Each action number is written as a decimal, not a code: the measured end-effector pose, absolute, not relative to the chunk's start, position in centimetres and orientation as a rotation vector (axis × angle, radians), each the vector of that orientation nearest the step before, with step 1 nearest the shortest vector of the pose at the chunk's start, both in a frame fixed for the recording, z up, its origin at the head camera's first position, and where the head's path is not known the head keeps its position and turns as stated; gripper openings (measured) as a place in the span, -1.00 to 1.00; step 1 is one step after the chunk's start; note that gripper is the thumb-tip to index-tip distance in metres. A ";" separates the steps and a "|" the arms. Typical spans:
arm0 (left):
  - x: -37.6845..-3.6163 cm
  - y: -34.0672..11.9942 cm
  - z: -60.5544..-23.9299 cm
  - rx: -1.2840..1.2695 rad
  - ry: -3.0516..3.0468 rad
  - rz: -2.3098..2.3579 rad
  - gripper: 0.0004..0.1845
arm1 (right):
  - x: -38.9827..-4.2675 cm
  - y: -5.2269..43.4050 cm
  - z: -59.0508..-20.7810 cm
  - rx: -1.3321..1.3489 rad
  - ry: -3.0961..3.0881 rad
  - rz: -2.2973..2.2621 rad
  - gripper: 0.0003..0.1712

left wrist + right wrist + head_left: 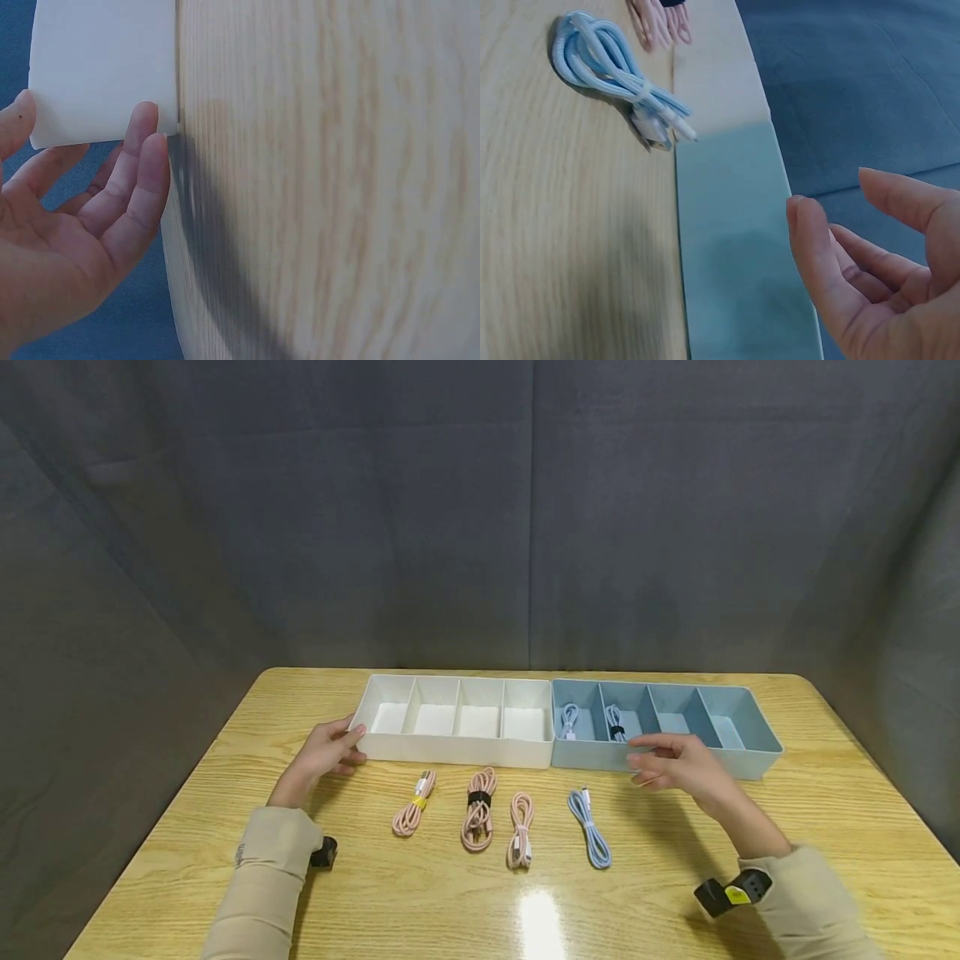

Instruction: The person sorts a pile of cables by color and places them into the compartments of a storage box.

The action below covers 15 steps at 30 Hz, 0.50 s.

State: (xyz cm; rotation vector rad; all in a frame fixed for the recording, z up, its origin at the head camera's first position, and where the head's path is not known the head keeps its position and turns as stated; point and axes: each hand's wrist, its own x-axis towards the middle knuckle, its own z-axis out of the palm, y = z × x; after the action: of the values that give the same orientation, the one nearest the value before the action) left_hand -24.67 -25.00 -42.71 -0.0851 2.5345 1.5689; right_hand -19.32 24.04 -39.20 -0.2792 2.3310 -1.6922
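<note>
My left hand [327, 755] is open, with relaxed fingers, and it rests at the left end of the white tray [450, 748]. In the left wrist view the fingertips [150, 150] touch the corner of this tray, but they are not curled around it. The hand holds nothing.

My right hand [678, 766] is also open, the fingers loosely spread and a little bent. It hovers over the front wall of the blue tray [750, 760], near its middle. It grips nothing, and I cannot tell if it touches the wall.

The two trays stand side by side and touching at the far part of the wooden table [825, 827], each with four compartments. In the blue tray, the two left compartments each keep one coiled light cable [568, 720]; the second one [616, 722] has a dark strap.

In front of the trays four coiled cables lie in a row on the table: a pink cable with a yellow tie [414, 802], a pink cable with a black strap [478, 808], a third pink cable [521, 829], and a blue cable [589, 817], which is the one nearest to my right hand.

There is small writing on my left sleeve [258, 868], too small to read. The device on my right wrist [731, 891] has a yellow label, and I cannot read it either.
</note>
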 end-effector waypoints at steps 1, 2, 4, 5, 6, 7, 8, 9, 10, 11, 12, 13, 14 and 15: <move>-24.7 -25.0 -42.7 -0.086 2.535 1.570 -0.40 | -19.3 23.9 -39.3 -0.283 2.330 -1.683 -0.42; -24.7 -25.0 -42.7 -0.086 2.537 1.567 -0.40 | -19.3 23.7 -39.4 -0.288 2.333 -1.669 -0.42; -24.7 -25.0 -42.7 -0.090 2.539 1.565 -0.41 | -19.2 23.4 -39.6 -0.298 2.330 -1.640 -0.40; -24.6 -24.9 -42.6 -0.093 2.538 1.568 -0.41 | -19.1 23.3 -39.8 -0.306 2.325 -1.630 -0.40; -24.6 -24.9 -42.6 -0.093 2.537 1.569 -0.41 | -19.1 23.2 -39.9 -0.314 2.313 -1.627 -0.39; -24.6 -24.9 -42.6 -0.094 2.537 1.570 -0.41 | -19.0 23.1 -40.1 -0.324 2.300 -1.628 -0.39; -24.6 -24.8 -42.6 -0.096 2.535 1.571 -0.42 | -19.0 23.0 -40.3 -0.338 2.291 -1.627 -0.39; -24.6 -24.8 -42.6 -0.098 2.533 1.575 -0.42 | -18.9 22.9 -40.4 -0.353 2.281 -1.629 -0.39; -24.6 -24.8 -42.6 -0.101 2.532 1.578 -0.42 | -18.8 22.8 -40.6 -0.368 2.272 -1.632 -0.39; -24.6 -24.8 -42.6 -0.100 2.530 1.578 -0.41 | -18.8 22.7 -40.7 -0.379 2.268 -1.633 -0.40; -24.6 -24.8 -42.6 -0.101 2.531 1.577 -0.41 | -18.8 22.7 -40.9 -0.391 2.260 -1.634 -0.40; -24.6 -24.8 -42.6 -0.105 2.532 1.576 -0.41 | -18.7 22.6 -41.0 -0.396 2.254 -1.636 -0.40; -24.6 -24.8 -42.6 -0.108 2.533 1.575 -0.41 | -18.7 22.5 -41.2 -0.405 2.250 -1.634 -0.40; -24.6 -24.9 -42.6 -0.111 2.533 1.572 -0.41 | -18.7 22.4 -41.3 -0.412 2.248 -1.630 -0.40</move>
State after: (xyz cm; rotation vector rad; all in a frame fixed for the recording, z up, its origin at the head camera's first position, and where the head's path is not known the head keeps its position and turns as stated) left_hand -24.62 -24.86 -42.63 -0.1110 2.5335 1.5718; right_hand -18.67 22.44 -41.29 -0.4122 2.2484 -1.6300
